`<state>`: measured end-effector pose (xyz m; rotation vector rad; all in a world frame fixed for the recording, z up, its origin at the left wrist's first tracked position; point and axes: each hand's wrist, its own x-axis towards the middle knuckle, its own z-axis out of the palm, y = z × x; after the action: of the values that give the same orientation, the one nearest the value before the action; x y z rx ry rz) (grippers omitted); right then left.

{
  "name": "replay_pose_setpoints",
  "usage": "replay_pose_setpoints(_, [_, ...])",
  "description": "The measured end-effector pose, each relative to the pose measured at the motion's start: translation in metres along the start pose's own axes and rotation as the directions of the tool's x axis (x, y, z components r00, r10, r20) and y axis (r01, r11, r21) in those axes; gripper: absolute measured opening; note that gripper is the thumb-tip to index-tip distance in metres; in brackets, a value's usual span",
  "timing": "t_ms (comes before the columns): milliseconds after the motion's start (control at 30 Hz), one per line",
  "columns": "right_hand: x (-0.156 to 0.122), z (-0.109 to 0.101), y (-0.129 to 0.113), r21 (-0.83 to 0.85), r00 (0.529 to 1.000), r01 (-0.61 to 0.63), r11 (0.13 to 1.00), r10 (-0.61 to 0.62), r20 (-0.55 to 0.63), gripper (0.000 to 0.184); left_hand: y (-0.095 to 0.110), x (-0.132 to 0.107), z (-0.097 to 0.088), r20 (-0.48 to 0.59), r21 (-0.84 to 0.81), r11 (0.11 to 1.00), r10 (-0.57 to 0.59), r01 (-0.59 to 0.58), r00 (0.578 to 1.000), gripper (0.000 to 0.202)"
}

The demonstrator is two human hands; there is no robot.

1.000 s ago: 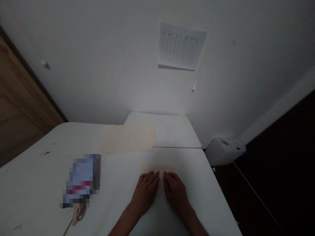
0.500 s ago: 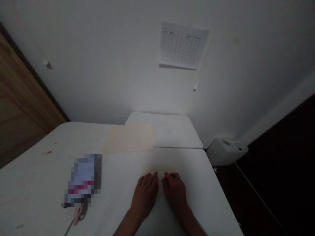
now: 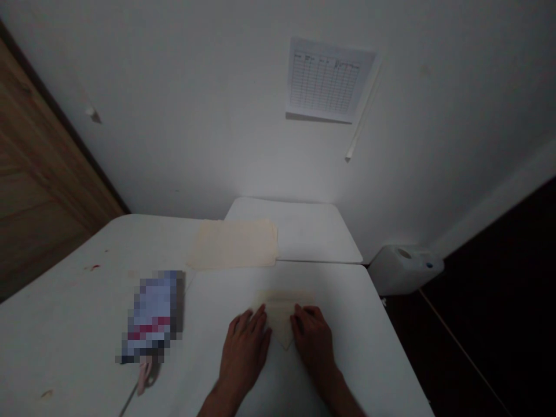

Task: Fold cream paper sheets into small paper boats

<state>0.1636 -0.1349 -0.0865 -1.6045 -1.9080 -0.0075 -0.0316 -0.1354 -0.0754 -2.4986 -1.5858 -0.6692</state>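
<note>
Grip on both hands is open, no pinch; palms down, fingers spread flat; your left hand (image 3: 244,353) rests on the left slanted edge of the folded cream paper (image 3: 282,310), and your right hand (image 3: 313,347) on its right slanted edge; paper lies flat between them, on the worktop (image 3: 369,347), wide edge away from you, point toward you, lower tip showing between your hands; stack of manila sheets (image 3: 232,244) sits farther out, straddling the seam between the worktop and a second white table (image 3: 315,231); pixelated packet (image 3: 152,315), too blurred to identify, lies left of your left hand, well apart from it; pink handle (image 3: 145,373) pokes out at the packet's near end, thin dark line running from it toward you; small red specks (image 3: 94,267) mark the worktop's left side; white plastic jerry can (image 3: 403,269) sits beyond the right corner, off the worktop; ruled chart (image 3: 325,81) is fixed to the white wall (image 3: 195,116), thin white strip (image 3: 364,113) beside it; wooden panel (image 3: 43,174) fills the left edge of view.
</note>
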Motion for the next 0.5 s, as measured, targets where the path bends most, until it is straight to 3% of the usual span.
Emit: replay_pose_setpoints(500, [0.0005,0.0005,-0.0009,0.011,0.999,-0.001,1.0,0.001,-0.037,0.026,-0.0101,-0.0096,-0.0062,-0.021,0.062,0.997,-0.039,0.041,0.999,0.034])
